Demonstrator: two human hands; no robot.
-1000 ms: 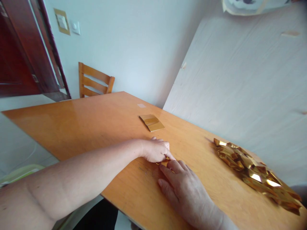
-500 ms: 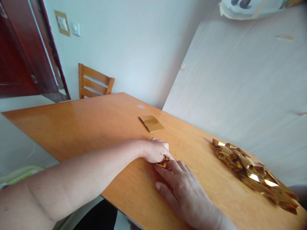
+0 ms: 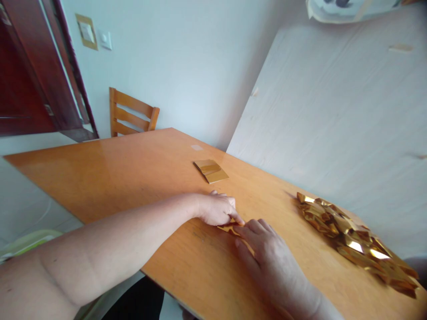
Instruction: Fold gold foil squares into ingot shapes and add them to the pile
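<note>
A small piece of gold foil paper (image 3: 230,228) lies on the orange wooden table (image 3: 133,173), mostly covered by both hands. My left hand (image 3: 216,209) has its fingers curled and pressed down on the paper's far edge. From the near side my right hand (image 3: 267,258) lies over the paper with its fingers together, pressing it flat against the table. Only a small corner of the foil shows between the two hands.
A stack of flat gold paper squares (image 3: 211,170) sits farther back on the table. A pile of folded gold foil pieces (image 3: 353,240) lies at the right. A wooden chair (image 3: 130,113) stands behind the table, and a pale board (image 3: 333,111) leans alongside.
My right hand has slid to the right and back along the foil paper, uncovering a bit more of it. My left hand has stayed in place.
</note>
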